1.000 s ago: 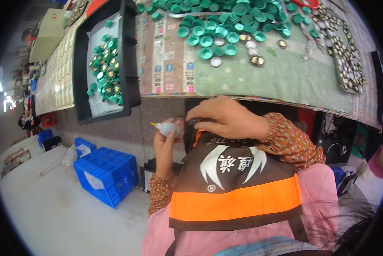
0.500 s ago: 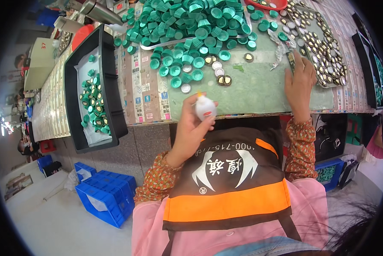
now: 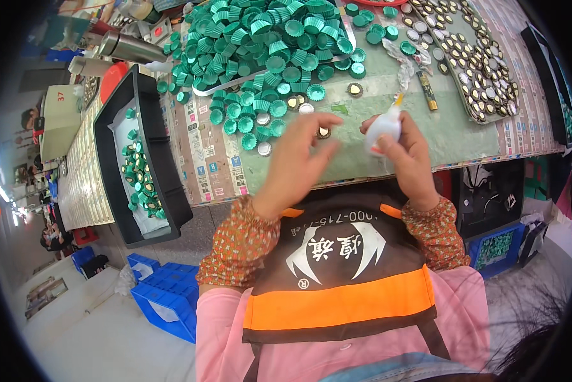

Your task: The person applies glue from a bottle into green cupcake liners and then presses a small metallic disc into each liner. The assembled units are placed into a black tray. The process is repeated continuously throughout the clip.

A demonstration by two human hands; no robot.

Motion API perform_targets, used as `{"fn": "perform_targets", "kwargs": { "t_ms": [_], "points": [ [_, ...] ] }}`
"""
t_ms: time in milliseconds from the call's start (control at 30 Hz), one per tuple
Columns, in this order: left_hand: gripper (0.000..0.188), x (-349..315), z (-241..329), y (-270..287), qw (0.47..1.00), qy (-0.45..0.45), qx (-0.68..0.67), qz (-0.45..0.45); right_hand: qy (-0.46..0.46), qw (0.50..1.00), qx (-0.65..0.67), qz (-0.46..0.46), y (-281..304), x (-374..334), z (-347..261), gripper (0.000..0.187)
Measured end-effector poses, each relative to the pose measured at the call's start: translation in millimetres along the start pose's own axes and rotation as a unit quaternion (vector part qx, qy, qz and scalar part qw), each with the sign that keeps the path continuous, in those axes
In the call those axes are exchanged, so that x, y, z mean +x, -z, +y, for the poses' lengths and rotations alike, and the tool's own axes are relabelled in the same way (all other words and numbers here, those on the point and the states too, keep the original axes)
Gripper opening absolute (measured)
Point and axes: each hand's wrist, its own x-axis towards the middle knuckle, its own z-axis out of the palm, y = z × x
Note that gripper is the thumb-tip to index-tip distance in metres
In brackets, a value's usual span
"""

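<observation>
While my right hand (image 3: 408,148) keeps its grip closed around the small white glue bottle (image 3: 383,127), nozzle up, above the tabletop (image 3: 451,130) edge, a hard squeeze could spill glue. My left hand (image 3: 296,159) hovers open and empty just beside loose green caps (image 3: 260,121), which it could scatter.

White bottle (image 3: 383,129) now in right hand (image 3: 408,159)

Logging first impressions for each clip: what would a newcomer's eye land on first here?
The big heap of green fluted caps at the top of the table. Next, the right hand holding a small white squeeze bottle near the table edge, with the left hand open beside it. A black tray holding more caps sits left.
</observation>
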Motion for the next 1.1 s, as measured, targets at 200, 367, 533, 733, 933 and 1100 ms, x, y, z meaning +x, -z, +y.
{"fn": "perform_targets", "kwargs": {
  "t_ms": [200,367,533,733,933,1100],
  "points": [
    [0.018,44,-25,6,0.914,-0.109,0.365,0.141,-0.044,0.999,-0.020,-0.004,12,6,-11,0.034],
    [0.019,43,-19,1,0.910,-0.213,0.311,0.174,-0.057,0.994,-0.075,0.050,-1,23,-1,0.038],
    [0.026,6,-5,-8,0.925,-0.252,0.264,0.107,-0.077,0.994,-0.060,0.046,-21,34,-10,0.038],
    [0.045,-28,-11,-16,0.944,0.054,-0.321,0.053,-0.048,0.996,-0.080,-0.013,-22,26,-4,0.038],
    [0.040,-37,-22,-3,0.796,0.216,-0.545,-0.151,-0.045,0.988,-0.113,-0.095,-27,13,-12,0.037],
    [0.034,-47,-24,-6,0.749,0.215,-0.609,-0.146,0.038,0.977,-0.189,-0.092,-36,5,-11,0.038]
  ]
}}
